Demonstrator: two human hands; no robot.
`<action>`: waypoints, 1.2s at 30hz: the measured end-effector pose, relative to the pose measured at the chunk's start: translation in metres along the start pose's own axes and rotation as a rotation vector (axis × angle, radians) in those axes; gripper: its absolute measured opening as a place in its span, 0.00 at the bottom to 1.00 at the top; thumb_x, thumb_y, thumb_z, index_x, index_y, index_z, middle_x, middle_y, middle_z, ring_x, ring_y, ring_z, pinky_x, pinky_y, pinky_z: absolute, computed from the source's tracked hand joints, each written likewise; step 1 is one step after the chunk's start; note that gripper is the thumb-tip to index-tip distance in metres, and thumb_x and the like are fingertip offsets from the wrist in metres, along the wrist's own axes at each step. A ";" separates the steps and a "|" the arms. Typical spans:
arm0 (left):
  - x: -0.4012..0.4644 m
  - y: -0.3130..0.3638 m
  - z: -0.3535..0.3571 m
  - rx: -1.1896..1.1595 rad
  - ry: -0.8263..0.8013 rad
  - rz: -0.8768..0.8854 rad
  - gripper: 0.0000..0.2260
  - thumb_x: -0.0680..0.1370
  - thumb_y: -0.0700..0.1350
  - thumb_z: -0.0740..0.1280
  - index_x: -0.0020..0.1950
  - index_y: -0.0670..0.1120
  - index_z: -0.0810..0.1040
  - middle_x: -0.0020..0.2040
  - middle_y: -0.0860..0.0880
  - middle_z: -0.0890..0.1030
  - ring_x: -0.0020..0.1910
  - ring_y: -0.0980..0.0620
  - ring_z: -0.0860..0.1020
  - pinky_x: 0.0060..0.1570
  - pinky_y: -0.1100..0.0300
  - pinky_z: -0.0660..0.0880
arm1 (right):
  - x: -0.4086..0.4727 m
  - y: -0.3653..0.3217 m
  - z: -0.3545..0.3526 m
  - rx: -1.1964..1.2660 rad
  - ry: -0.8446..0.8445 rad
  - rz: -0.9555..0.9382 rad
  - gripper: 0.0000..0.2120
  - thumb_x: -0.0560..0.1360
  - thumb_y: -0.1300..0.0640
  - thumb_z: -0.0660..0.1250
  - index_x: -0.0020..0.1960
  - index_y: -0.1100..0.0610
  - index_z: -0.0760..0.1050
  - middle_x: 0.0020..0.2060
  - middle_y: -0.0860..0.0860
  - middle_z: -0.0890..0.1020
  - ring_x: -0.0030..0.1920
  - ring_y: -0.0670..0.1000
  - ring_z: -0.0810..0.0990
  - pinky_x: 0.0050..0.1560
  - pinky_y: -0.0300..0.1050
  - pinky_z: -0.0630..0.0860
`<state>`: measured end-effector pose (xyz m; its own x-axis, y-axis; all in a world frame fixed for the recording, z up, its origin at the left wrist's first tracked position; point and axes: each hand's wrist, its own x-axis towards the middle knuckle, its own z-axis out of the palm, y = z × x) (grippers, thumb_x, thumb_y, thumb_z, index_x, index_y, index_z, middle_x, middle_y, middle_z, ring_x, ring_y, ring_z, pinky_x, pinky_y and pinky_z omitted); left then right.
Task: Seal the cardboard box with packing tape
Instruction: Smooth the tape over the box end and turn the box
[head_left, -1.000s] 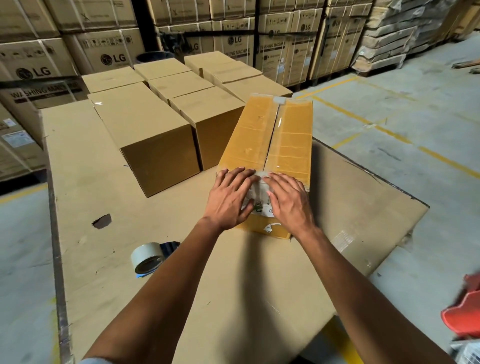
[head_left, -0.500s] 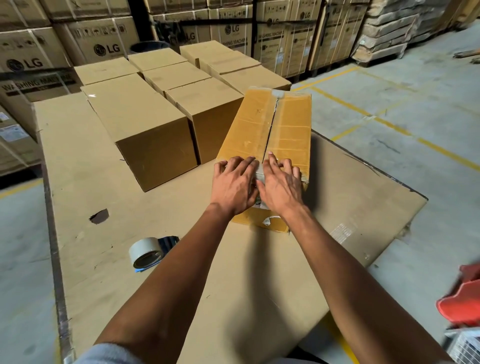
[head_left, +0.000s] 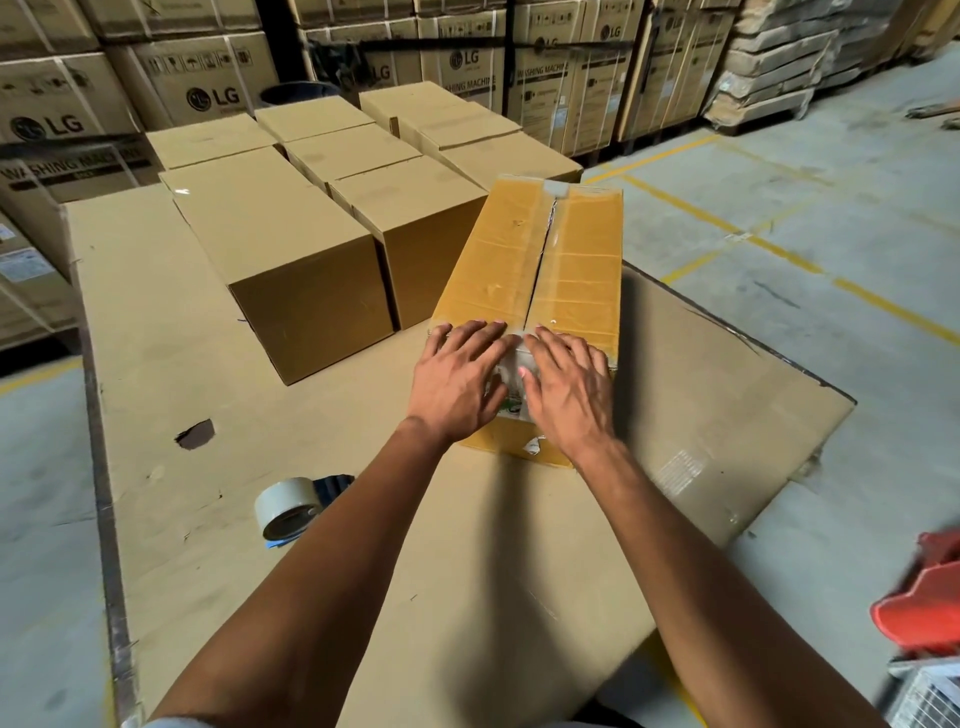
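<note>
A long yellowish cardboard box (head_left: 582, 260) lies on the cardboard-covered table (head_left: 171, 364), its top flaps meeting along a centre seam under clear tape. My left hand (head_left: 460, 376) and my right hand (head_left: 569, 387) lie flat side by side on the box's near edge, fingers spread, pressing the tape end over the near corner. Neither hand holds anything. A roll of packing tape (head_left: 285, 506) on a blue dispenser rests on the table to the left of my left forearm.
Several closed brown boxes (head_left: 291, 254) stand in rows left of and behind the long box. Stacked LG cartons (head_left: 208, 83) line the back. The table's right edge drops to the concrete floor (head_left: 831, 234). A red object (head_left: 924, 603) sits at the lower right.
Both hands have slid slightly along the box's near edge, smoothing the tape, and stay flat. The camera view has shifted a little. The tape roll has not moved.
</note>
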<state>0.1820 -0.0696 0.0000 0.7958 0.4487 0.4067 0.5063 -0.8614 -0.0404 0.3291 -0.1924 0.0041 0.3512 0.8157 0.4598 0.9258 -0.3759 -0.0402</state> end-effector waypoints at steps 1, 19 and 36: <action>0.003 0.000 -0.003 0.003 0.004 -0.015 0.27 0.82 0.62 0.62 0.81 0.56 0.71 0.82 0.51 0.72 0.80 0.46 0.71 0.77 0.42 0.65 | 0.004 -0.003 -0.002 -0.031 -0.027 0.009 0.25 0.85 0.42 0.58 0.76 0.52 0.75 0.77 0.49 0.76 0.68 0.54 0.77 0.63 0.54 0.72; 0.015 0.006 -0.009 -0.098 -0.012 -0.157 0.23 0.87 0.67 0.57 0.78 0.61 0.77 0.77 0.60 0.78 0.70 0.51 0.74 0.60 0.48 0.65 | 0.014 0.012 -0.011 0.012 -0.034 0.026 0.20 0.86 0.42 0.59 0.71 0.46 0.81 0.69 0.41 0.83 0.61 0.51 0.78 0.59 0.50 0.71; 0.004 -0.007 0.000 0.037 -0.136 -0.071 0.39 0.79 0.55 0.75 0.86 0.56 0.59 0.86 0.52 0.63 0.84 0.44 0.62 0.81 0.41 0.59 | 0.007 -0.007 -0.012 -0.029 -0.142 -0.030 0.31 0.81 0.47 0.71 0.81 0.53 0.69 0.79 0.48 0.74 0.68 0.55 0.76 0.61 0.52 0.72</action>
<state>0.1819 -0.0616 0.0016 0.7940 0.5383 0.2823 0.5727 -0.8182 -0.0507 0.3232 -0.1895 0.0183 0.3419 0.8798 0.3302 0.9324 -0.3615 -0.0020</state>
